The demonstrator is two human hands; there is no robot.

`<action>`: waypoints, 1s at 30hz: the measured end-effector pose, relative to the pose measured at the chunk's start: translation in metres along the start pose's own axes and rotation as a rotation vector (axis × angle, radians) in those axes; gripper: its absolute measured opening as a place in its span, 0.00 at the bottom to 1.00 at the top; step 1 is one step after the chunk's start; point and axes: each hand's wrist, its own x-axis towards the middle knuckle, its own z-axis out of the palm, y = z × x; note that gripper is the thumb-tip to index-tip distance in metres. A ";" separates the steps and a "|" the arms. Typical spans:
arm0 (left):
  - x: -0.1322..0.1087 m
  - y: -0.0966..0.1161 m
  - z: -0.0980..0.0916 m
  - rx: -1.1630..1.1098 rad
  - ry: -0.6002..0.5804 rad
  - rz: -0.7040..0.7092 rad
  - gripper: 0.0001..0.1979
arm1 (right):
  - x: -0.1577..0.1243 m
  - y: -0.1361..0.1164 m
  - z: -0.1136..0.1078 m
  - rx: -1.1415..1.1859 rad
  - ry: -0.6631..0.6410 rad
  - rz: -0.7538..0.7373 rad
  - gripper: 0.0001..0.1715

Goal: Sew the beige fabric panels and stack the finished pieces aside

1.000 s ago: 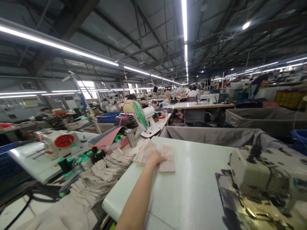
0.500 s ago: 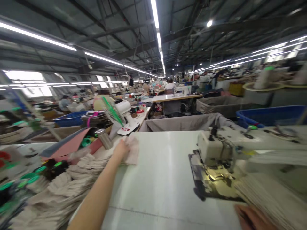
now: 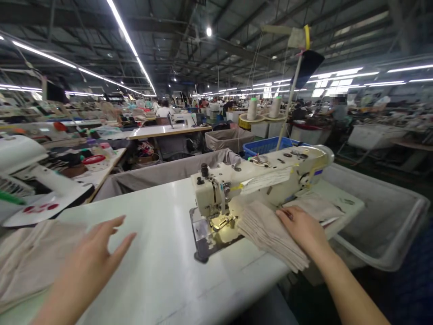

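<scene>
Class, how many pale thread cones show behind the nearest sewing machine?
2: the left cone and the right cone, side by side, each on a round tray. Others may be hidden.

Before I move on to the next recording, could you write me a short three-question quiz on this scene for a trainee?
1. Multiple choice. What is the right hand nearest to?
A) the white fan
B) the fabric stack beside the sewing machine's needle area
C) the thread cones

2. True or false: the left hand has its thumb and fingers spread apart.

3. Fill in: the basket just behind the sewing machine is coloured ____.

Key:
1. B
2. True
3. blue
</scene>
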 end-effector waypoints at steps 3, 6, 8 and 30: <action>-0.026 0.047 0.027 -0.039 0.047 0.295 0.22 | 0.023 0.018 0.003 0.052 -0.159 0.015 0.23; -0.048 0.078 0.054 -0.086 -0.005 0.490 0.17 | 0.029 0.020 0.005 0.122 -0.204 -0.002 0.18; -0.061 0.095 0.067 -0.120 -0.063 0.578 0.13 | 0.025 0.017 0.001 0.144 -0.165 -0.025 0.18; -0.054 0.163 0.059 -0.736 -0.146 -0.186 0.19 | -0.067 -0.064 -0.033 0.427 -0.397 -0.033 0.06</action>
